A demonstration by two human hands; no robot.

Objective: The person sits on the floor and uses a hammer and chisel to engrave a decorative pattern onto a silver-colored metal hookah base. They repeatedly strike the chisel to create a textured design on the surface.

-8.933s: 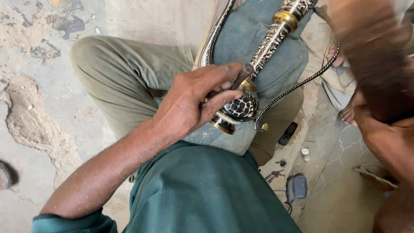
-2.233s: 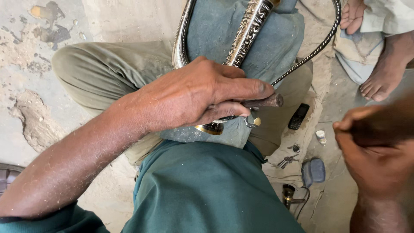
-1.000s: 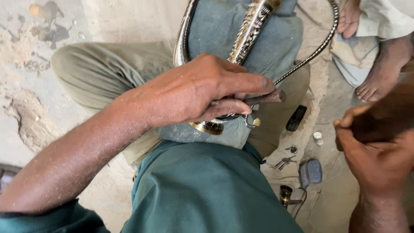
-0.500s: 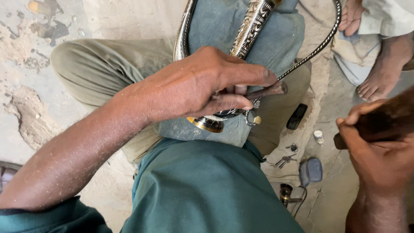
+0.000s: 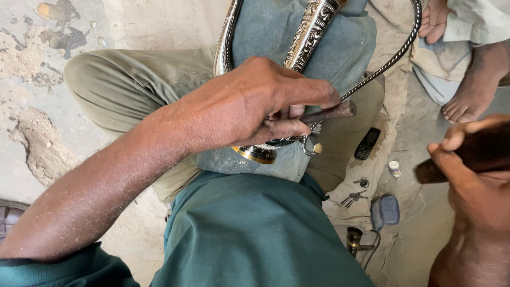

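Our left hand (image 5: 249,109) pinches a dark punch (image 5: 326,112) against the engraved silver sheath (image 5: 311,32) beneath it on our lap, while our right hand (image 5: 473,175) grips a dark wooden mallet (image 5: 478,151) well apart.

Engraved metal sheath (image 5: 311,33) on the lap cloth (image 5: 350,48), phone (image 5: 367,143) and keys (image 5: 351,199) to its right.

Counted — 2 hands (image 5: 249,106) (image 5: 473,170), 1 engraved sheath (image 5: 311,29), 1 phone (image 5: 367,143), 1 small bottle (image 5: 394,169).
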